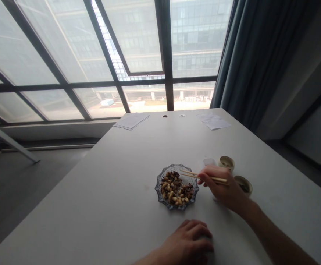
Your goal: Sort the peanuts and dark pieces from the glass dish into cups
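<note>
A pair of wooden chopsticks is held in my right hand, their tips over the upper right part of a glass plate with a scalloped rim. On the plate lie pale nuts that look like peanuts, and darker brown pieces. My left hand rests below the plate near the front of the table, its fingers curled over something I cannot make out. Partly behind my right hand stand two small round containers, one farther back and one nearer.
A small clear item sits beside the farther container. Papers lie on the white table at its far left and far right. Beyond are windows and a dark curtain.
</note>
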{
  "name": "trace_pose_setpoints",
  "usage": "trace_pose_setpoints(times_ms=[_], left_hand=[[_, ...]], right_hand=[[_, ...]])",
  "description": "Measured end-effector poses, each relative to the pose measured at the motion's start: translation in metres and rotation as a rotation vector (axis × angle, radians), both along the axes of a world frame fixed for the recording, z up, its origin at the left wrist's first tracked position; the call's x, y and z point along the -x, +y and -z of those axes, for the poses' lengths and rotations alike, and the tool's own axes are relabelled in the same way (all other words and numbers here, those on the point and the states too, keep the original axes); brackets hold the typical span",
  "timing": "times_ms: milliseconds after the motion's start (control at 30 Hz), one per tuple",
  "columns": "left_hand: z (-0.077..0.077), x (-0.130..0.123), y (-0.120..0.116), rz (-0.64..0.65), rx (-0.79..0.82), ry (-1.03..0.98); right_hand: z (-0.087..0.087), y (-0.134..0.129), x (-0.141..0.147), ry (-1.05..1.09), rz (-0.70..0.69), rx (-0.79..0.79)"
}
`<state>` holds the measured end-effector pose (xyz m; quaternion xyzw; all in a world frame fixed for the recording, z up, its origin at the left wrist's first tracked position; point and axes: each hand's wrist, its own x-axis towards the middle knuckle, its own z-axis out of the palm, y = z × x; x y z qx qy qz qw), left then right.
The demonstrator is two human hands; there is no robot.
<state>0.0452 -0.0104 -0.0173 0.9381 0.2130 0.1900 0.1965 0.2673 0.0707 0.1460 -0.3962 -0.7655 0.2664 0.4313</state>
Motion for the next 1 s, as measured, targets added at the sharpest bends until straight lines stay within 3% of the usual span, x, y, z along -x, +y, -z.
trace_pose_setpoints(times_ms=[200,500,600,700,867,1000], left_hand=[[0.001,-0.001,-0.001,0.000,-0.010,-0.014],[0.003,-0.001,0.000,0.006,-0.013,0.028],[0.004,-0.001,-0.001,-0.001,-0.004,-0.001],[0.003,-0.001,-0.001,0.003,0.005,0.005],[0.000,-0.001,0.000,0.009,-0.005,0.022],[0.004,0.000,0.000,0.007,-0.008,-0.009]], right_hand=[[0.029,0.008,0.015,-0.045,-0.051,0.003],[0.039,0.008,0.018,-0.022,-0.013,0.000],[0.027,0.003,0.014,0.003,0.015,-0.030],[0.005,-0.004,0.000,0.044,0.076,-0.049],[-0.029,-0.014,-0.036,0.085,0.400,-0.101],[-0.037,-0.014,-0.051,0.022,0.553,-0.152]])
